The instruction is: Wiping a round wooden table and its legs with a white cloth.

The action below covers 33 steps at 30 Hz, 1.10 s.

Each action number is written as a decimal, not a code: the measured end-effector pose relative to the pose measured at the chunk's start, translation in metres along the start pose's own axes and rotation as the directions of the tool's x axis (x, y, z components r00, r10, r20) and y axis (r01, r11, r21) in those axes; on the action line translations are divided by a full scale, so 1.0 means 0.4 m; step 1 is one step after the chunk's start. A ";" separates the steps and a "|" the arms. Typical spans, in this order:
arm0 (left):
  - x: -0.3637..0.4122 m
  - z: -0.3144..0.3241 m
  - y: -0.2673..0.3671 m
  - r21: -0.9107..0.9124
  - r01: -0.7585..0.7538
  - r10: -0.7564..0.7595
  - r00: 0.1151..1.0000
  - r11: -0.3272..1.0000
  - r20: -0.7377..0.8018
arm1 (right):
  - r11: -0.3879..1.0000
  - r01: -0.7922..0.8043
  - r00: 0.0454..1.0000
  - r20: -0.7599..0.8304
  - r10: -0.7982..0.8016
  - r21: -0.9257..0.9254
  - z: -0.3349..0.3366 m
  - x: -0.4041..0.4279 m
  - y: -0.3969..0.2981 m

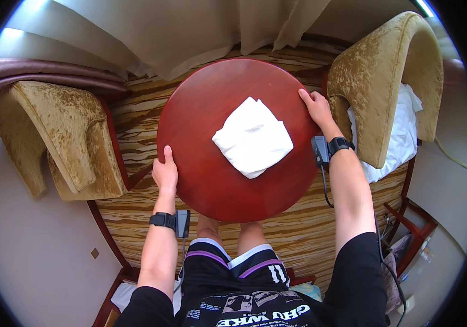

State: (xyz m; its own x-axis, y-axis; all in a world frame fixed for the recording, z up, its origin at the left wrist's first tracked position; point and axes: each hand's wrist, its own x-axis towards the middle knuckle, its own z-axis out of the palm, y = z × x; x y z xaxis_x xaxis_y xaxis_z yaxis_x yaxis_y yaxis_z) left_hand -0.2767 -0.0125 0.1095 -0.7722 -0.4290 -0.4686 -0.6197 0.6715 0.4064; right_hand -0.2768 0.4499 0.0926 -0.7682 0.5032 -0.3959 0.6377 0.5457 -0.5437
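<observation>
A round red wooden table (pixel 200 184) stands before me, and a folded white cloth (pixel 253 139) lies a little right of the middle of its top. My left hand (pixel 165 171) grips the table's rim at the left, thumb on the top and fingers hidden at the edge. Farther up on the right, my right hand (pixel 317 107) grips the opposite rim in the same way, thumb on top. Neither hand touches the cloth. Each wrist wears a black strap with a small grey device and a cable.
Gold velvet armchairs stand at the left (pixel 65 135) and right (pixel 372 81), the right one bearing white fabric (pixel 399 131). Pale curtains (pixel 200 32) hang behind the table. Striped carpet (pixel 135 229) covers the floor. A dark red wooden frame (pixel 417 222) is at the lower right.
</observation>
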 end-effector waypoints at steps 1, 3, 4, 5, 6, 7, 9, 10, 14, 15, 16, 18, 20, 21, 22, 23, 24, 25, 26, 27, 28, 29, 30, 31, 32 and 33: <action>-0.006 0.008 -0.019 -0.007 0.031 -0.031 1.000 0.999 0.001 | 1.000 0.009 1.000 0.020 -0.008 -0.030 -0.001 0.015 -0.016; -0.033 0.026 -0.043 -0.032 0.082 -0.081 0.997 0.996 0.017 | 0.998 0.050 0.998 0.042 -0.049 -0.038 0.000 0.037 -0.040; -0.038 0.040 -0.061 -0.038 0.092 -0.092 0.996 0.995 0.002 | 0.997 0.063 0.997 0.056 -0.060 -0.044 -0.002 0.046 -0.054; -0.042 0.056 -0.077 -0.044 0.101 -0.102 0.995 0.994 -0.012 | 0.996 0.074 0.995 0.069 -0.071 -0.051 -0.003 0.055 -0.068; -0.051 0.062 -0.081 -0.066 0.118 -0.119 0.993 0.991 -0.002 | 0.994 0.081 0.994 0.084 -0.075 -0.068 -0.006 0.064 -0.082; -0.060 0.068 -0.084 -0.087 0.135 -0.135 0.991 0.987 0.009 | 0.994 0.081 0.993 0.093 -0.074 -0.078 -0.003 0.072 -0.083; -0.078 0.080 -0.084 -0.113 0.153 -0.153 0.988 0.982 0.010 | 0.992 0.086 0.991 0.111 -0.075 -0.093 0.006 0.088 -0.083; -0.087 0.085 -0.083 -0.118 0.155 -0.156 0.988 0.981 0.000 | 0.991 0.084 0.990 0.118 -0.072 -0.099 0.012 0.093 -0.084; -0.079 0.132 -0.115 -0.115 0.185 -0.184 0.983 0.976 0.020 | 0.992 0.083 0.993 0.093 -0.074 -0.095 0.054 0.110 -0.046; -0.080 0.134 -0.105 -0.099 0.179 -0.180 0.984 0.979 0.001 | 0.993 0.080 0.995 0.072 -0.074 -0.087 0.072 0.115 -0.028; -0.093 0.131 -0.087 -0.081 0.177 -0.179 0.984 0.981 -0.020 | 0.990 0.093 0.993 0.077 -0.085 -0.107 0.075 0.111 -0.025; -0.096 0.137 -0.086 -0.080 0.176 -0.179 0.983 0.981 -0.043 | 0.992 0.081 0.992 0.107 -0.070 -0.098 0.066 0.128 -0.043; -0.080 0.145 -0.108 -0.118 0.177 -0.183 0.982 0.977 -0.046 | 0.993 0.079 0.991 0.115 -0.069 -0.089 0.073 0.122 -0.040; -0.078 0.147 -0.114 -0.108 0.172 -0.179 0.982 0.979 -0.058 | 0.993 0.075 0.991 0.117 -0.065 -0.086 0.074 0.120 -0.042; -0.076 0.150 -0.119 -0.099 0.167 -0.174 0.982 0.981 -0.070 | 0.994 0.071 0.991 0.119 -0.061 -0.084 0.074 0.118 -0.045; -0.075 0.152 -0.126 -0.089 0.162 -0.170 0.982 0.983 -0.083 | 0.994 0.067 0.991 0.121 -0.057 -0.081 0.074 0.116 -0.046; -0.079 0.151 -0.118 -0.108 0.159 -0.168 0.983 0.981 -0.074 | 0.994 0.069 0.991 0.117 -0.059 -0.087 0.074 0.117 -0.041; -0.084 0.149 -0.111 -0.126 0.157 -0.166 0.984 0.979 -0.066 | 0.993 0.071 0.992 0.114 -0.060 -0.093 0.075 0.118 -0.036; -0.089 0.149 -0.105 -0.145 0.155 -0.165 0.985 0.977 -0.057 | 0.992 0.073 0.992 0.112 -0.061 -0.099 0.074 0.117 -0.030; -0.089 0.147 -0.103 -0.131 0.164 -0.172 0.983 0.978 -0.058 | 0.992 0.072 0.992 0.106 -0.061 -0.100 0.075 0.115 -0.034; -0.088 0.147 -0.100 -0.117 0.172 -0.180 0.982 0.978 -0.059 | 0.992 0.071 0.993 0.100 -0.061 -0.102 0.074 0.114 -0.037; -0.086 0.146 -0.098 -0.103 0.181 -0.188 0.980 0.978 -0.059 | 0.992 0.069 0.994 0.094 -0.060 -0.103 0.073 0.112 -0.040; -0.084 0.146 -0.103 -0.108 0.170 -0.178 0.982 0.979 -0.065 | 0.991 0.060 0.993 0.112 -0.047 -0.116 0.071 0.110 -0.047; -0.081 0.149 -0.113 -0.113 0.159 -0.168 0.983 0.981 -0.071 | 0.990 0.051 0.991 0.129 -0.034 -0.128 0.066 0.109 -0.052; -0.078 0.151 -0.120 -0.118 0.147 -0.157 0.985 0.982 -0.077 | 0.989 0.041 0.989 0.145 -0.021 -0.140 0.064 0.106 -0.056; -0.077 0.156 -0.120 -0.104 0.141 -0.150 0.985 0.984 -0.080 | 0.989 0.065 0.996 0.072 -0.056 -0.131 0.069 0.103 -0.044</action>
State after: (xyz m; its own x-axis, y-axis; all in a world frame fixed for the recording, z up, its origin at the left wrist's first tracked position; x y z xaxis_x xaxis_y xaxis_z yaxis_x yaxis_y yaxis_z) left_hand -0.2143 0.0060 0.0554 -0.6795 -0.5719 -0.4596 -0.7336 0.5375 0.4157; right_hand -0.3210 0.4426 0.0656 -0.8048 0.4227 -0.4168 0.5884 0.6604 -0.4665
